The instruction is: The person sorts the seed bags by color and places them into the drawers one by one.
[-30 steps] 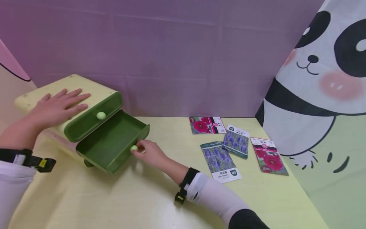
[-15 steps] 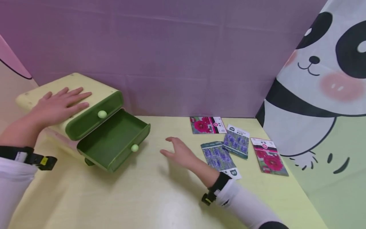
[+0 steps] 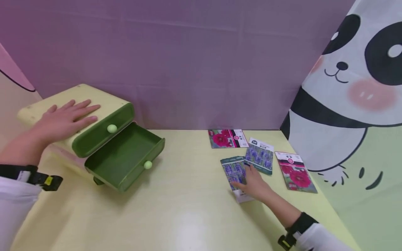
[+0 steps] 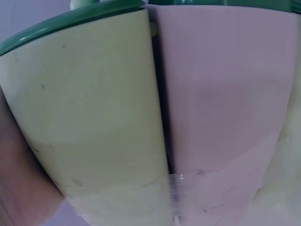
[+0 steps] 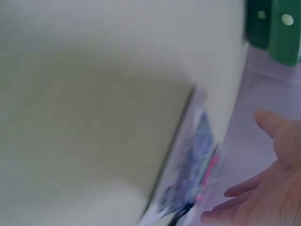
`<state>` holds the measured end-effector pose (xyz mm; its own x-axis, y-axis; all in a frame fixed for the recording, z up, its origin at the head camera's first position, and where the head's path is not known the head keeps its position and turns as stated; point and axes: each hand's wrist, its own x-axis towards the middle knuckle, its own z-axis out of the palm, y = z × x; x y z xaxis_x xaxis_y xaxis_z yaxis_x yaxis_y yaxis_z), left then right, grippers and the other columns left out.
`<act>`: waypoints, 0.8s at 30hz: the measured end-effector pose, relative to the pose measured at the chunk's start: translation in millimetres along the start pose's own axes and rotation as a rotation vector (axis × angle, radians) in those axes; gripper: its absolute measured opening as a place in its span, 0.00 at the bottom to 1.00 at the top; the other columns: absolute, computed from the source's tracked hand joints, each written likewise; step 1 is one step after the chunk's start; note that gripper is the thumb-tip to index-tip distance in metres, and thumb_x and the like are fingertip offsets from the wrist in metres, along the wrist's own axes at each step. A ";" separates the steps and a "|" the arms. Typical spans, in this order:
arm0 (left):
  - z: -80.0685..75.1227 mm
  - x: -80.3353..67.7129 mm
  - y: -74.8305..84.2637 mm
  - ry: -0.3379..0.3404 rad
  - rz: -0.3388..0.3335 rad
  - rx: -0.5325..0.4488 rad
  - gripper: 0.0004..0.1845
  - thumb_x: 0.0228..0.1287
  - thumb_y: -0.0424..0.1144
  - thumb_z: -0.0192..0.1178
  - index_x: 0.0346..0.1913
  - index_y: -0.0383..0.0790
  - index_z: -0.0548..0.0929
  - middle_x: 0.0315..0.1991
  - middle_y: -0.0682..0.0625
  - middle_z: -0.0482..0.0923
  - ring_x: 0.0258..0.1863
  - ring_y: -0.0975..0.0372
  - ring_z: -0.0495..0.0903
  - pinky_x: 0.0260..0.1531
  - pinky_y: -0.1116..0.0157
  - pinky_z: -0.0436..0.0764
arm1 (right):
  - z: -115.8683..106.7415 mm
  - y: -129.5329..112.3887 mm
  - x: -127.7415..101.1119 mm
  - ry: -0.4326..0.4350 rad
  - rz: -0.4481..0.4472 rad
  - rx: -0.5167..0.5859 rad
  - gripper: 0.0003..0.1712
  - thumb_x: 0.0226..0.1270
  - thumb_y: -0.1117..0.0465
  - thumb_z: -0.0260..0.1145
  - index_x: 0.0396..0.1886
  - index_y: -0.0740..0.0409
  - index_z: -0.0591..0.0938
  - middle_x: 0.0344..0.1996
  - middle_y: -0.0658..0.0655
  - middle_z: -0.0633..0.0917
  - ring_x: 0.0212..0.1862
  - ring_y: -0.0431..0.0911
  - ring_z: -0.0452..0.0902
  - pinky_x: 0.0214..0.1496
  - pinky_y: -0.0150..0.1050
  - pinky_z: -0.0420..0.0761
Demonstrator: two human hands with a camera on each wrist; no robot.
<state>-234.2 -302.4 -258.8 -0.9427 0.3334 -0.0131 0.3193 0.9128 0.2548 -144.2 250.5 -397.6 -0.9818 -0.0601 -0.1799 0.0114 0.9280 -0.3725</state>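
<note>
Palm down with fingers spread, my left hand (image 3: 64, 122) rests on the cream top of a small drawer cabinet (image 3: 86, 96). Its green lower drawer (image 3: 125, 157) is pulled out, with nothing inside, and a pale green knob (image 3: 148, 165) on its front. The upper drawer (image 3: 100, 137) is closed. My right hand (image 3: 255, 183) reaches over a packet with purple flowers (image 3: 230, 169), covering part of it. In the right wrist view, the thumb and fingers of that hand stand apart beside the blurred packet (image 5: 193, 155). In the left wrist view the cabinet's cream and pink sides fill most of the picture.
Another purple-flower packet (image 3: 262, 155) overlaps the far corner of the first. Red-flower packets lie around them, one (image 3: 221, 139) by the purple cloth backdrop (image 3: 182, 69), one (image 3: 298, 174) near the table's right edge. A panda-printed cloth (image 3: 345, 115) hangs at the right.
My right hand has let go of the lower drawer's knob and moved right across the table to the purple-flower packet. My left hand stays on the cabinet, and the drawer stays pulled out.
</note>
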 end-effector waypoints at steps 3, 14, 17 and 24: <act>3.4 1.8 1.8 -0.002 -0.001 -0.009 0.34 0.75 0.60 0.36 0.78 0.55 0.46 0.78 0.41 0.35 0.74 0.35 0.30 0.63 0.29 0.27 | 0.0 16.7 -7.7 -0.026 0.053 -0.014 0.56 0.64 0.41 0.64 0.68 0.84 0.53 0.67 0.86 0.51 0.69 0.76 0.49 0.69 0.67 0.59; 2.5 1.9 -3.6 0.015 0.001 0.003 0.33 0.76 0.59 0.36 0.78 0.56 0.45 0.78 0.41 0.35 0.74 0.35 0.30 0.63 0.29 0.28 | 14.2 43.6 3.2 0.041 0.090 -0.022 0.54 0.61 0.44 0.68 0.59 0.92 0.59 0.62 0.89 0.57 0.64 0.79 0.55 0.69 0.65 0.61; 2.4 1.6 -3.8 0.010 -0.002 0.000 0.33 0.76 0.59 0.36 0.78 0.56 0.45 0.79 0.41 0.35 0.74 0.35 0.30 0.63 0.29 0.27 | 18.1 42.6 8.0 0.077 0.098 0.001 0.54 0.58 0.45 0.71 0.59 0.91 0.60 0.62 0.88 0.58 0.65 0.78 0.55 0.69 0.65 0.60; 2.3 1.3 -3.2 0.008 -0.002 -0.010 0.33 0.76 0.59 0.35 0.78 0.56 0.44 0.79 0.41 0.35 0.74 0.35 0.29 0.64 0.29 0.26 | 23.9 39.3 12.2 0.091 0.125 0.021 0.57 0.52 0.44 0.75 0.61 0.86 0.60 0.61 0.84 0.61 0.64 0.78 0.56 0.69 0.65 0.61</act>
<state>-236.2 -304.4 -261.8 -0.9440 0.3299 -0.0059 0.3167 0.9110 0.2641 -151.2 277.4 -436.2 -0.9856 0.0900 -0.1429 0.1377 0.9182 -0.3714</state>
